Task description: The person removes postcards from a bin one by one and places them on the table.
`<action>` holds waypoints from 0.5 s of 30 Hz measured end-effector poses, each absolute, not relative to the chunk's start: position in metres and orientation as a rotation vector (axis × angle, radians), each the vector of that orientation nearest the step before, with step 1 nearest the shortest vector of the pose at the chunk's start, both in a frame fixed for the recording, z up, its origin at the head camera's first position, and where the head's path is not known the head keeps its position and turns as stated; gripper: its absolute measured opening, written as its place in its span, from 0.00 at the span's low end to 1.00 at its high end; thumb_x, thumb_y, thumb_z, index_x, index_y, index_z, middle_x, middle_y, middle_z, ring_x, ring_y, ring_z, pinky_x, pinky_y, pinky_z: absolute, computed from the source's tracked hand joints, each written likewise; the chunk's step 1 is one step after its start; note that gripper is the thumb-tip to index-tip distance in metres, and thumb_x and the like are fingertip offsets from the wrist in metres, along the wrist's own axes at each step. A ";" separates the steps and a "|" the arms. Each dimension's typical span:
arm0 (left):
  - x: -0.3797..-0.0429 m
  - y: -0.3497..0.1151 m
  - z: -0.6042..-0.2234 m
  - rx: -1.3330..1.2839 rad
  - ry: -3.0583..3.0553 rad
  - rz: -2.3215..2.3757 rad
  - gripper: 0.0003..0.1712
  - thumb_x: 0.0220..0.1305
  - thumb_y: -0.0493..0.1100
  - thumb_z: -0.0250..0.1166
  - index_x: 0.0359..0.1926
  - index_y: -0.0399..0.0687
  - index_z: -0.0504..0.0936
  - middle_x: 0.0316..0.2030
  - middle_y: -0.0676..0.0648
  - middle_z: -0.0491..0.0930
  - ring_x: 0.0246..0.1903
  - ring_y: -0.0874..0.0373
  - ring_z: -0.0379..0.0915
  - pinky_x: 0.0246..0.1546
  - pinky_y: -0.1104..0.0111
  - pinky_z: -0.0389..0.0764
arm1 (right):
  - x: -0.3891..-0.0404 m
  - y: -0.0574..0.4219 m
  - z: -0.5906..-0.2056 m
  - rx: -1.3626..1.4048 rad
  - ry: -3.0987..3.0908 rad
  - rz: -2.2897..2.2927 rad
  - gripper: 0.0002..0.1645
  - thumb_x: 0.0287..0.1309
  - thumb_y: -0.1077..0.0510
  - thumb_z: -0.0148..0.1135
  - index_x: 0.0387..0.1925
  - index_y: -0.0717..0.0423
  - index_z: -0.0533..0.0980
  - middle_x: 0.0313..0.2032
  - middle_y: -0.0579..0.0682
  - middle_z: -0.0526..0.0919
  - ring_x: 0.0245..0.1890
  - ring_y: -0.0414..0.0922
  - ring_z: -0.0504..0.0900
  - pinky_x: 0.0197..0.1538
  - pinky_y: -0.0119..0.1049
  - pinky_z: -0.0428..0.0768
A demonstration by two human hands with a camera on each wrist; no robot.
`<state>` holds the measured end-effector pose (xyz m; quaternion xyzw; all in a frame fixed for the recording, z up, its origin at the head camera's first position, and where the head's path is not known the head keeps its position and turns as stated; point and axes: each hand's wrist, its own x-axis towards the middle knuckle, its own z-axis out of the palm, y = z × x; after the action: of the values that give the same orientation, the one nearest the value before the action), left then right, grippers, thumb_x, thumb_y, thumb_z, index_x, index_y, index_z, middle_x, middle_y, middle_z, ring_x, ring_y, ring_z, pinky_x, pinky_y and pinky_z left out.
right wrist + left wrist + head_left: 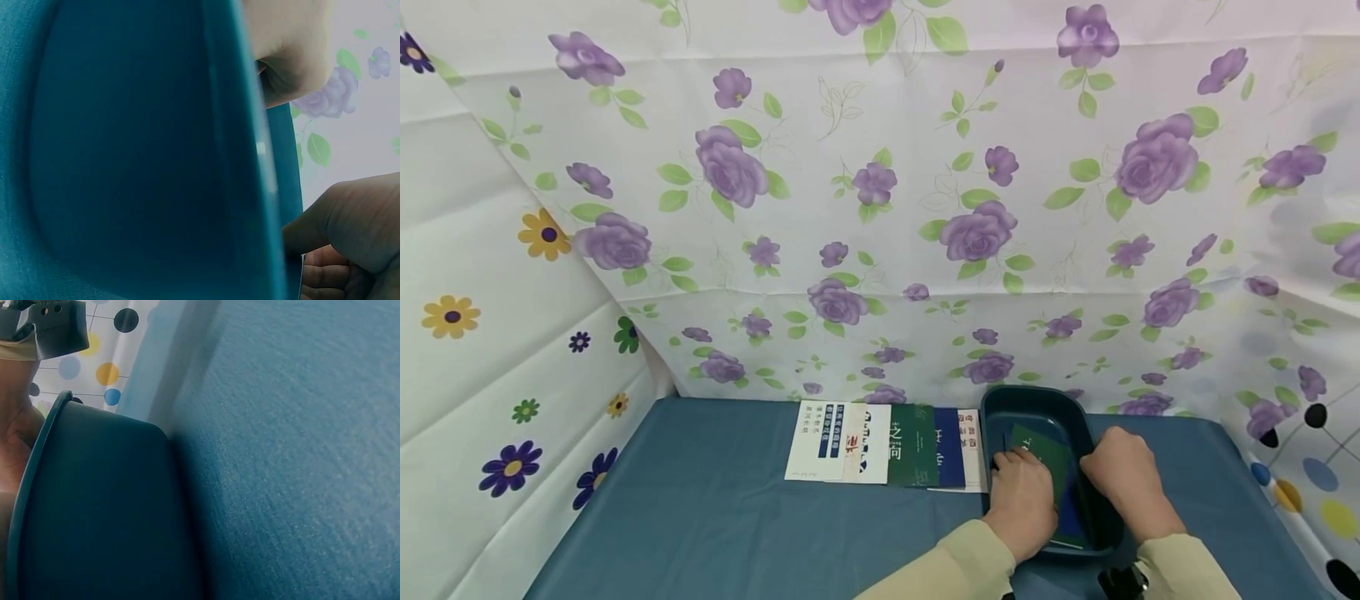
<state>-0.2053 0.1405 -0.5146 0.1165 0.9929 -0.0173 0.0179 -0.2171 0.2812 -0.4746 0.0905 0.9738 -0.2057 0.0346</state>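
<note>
The green book [1051,452] lies in the dark tub [1037,406]. The hands are apart: left hand [1022,504] at the tub's eight o'clock, right hand [1126,475] at three. I can't tell what they grip.

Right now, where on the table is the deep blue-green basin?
In the head view, the basin stands toward the right of the table, beside the row of booklets, with the left hand and right hand at opposite sides.
</note>
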 end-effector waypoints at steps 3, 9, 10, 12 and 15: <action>-0.206 0.140 -0.515 0.378 3.092 -0.096 0.52 0.47 0.72 0.62 0.63 0.40 0.65 0.54 0.42 0.70 0.51 0.51 0.66 0.44 0.69 0.71 | -0.218 0.281 -0.474 0.279 2.997 -0.627 0.17 0.47 0.63 0.52 0.11 0.50 0.58 0.11 0.44 0.54 0.12 0.43 0.58 0.17 0.36 0.61; -0.204 0.141 -0.514 0.349 3.132 -0.125 0.54 0.45 0.74 0.62 0.63 0.41 0.64 0.52 0.43 0.68 0.49 0.52 0.64 0.41 0.71 0.72 | -0.217 0.281 -0.473 0.277 2.992 -0.622 0.17 0.47 0.62 0.52 0.11 0.50 0.58 0.11 0.44 0.55 0.12 0.42 0.57 0.17 0.36 0.61; -0.204 0.141 -0.514 0.332 3.150 -0.117 0.54 0.44 0.73 0.64 0.63 0.41 0.64 0.51 0.42 0.68 0.48 0.53 0.64 0.41 0.71 0.72 | -0.216 0.281 -0.473 0.274 2.992 -0.622 0.17 0.48 0.62 0.52 0.11 0.50 0.58 0.11 0.44 0.55 0.12 0.42 0.57 0.18 0.36 0.61; -0.204 0.142 -0.514 0.301 3.191 -0.090 0.54 0.42 0.72 0.66 0.63 0.41 0.65 0.50 0.42 0.68 0.47 0.53 0.64 0.40 0.72 0.72 | -0.216 0.281 -0.472 0.271 2.989 -0.625 0.18 0.49 0.61 0.53 0.11 0.51 0.59 0.11 0.45 0.56 0.12 0.43 0.59 0.18 0.37 0.62; -0.204 0.142 -0.513 0.295 3.228 -0.075 0.53 0.42 0.70 0.67 0.61 0.41 0.67 0.51 0.42 0.69 0.49 0.54 0.65 0.41 0.73 0.71 | -0.216 0.281 -0.471 0.272 2.983 -0.622 0.18 0.52 0.59 0.55 0.11 0.52 0.61 0.11 0.46 0.59 0.13 0.45 0.64 0.19 0.38 0.64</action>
<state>-0.2040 0.1422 -0.5128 0.0908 0.9943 -0.0230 -0.0502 -0.2158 0.2811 -0.4714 0.0888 0.9743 -0.2031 0.0409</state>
